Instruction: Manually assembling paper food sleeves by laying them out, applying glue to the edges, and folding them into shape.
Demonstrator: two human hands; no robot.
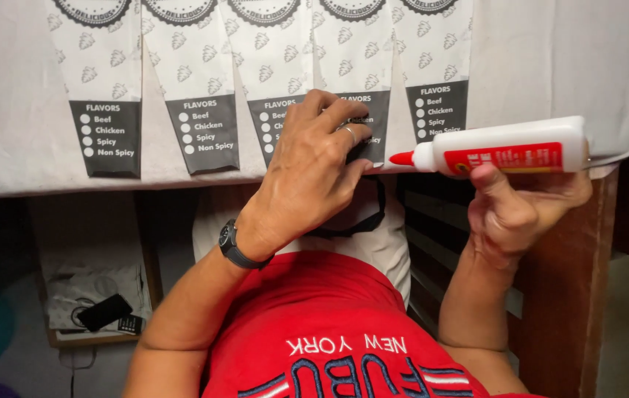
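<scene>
Five white, black-ended paper sleeves (201, 81) lie side by side; white glue bottle (509, 147) bears a red label.

A table (5, 147) covered by a white cloth carries the work, its near edge hanging over a dark gap. Five paper sleeves lie flat on it in a row, each white with a pale repeated pattern and a dark band with white dots at the near end. The left grip (322, 158) presses down on the fourth sleeve (362, 55). To its left lie the third sleeve (266, 66), the second sleeve (196, 74) and the first sleeve (104, 74). The fifth sleeve (436, 66) lies between the two grips, just beyond the right grip (524, 203), which is held off the table's edge.
</scene>
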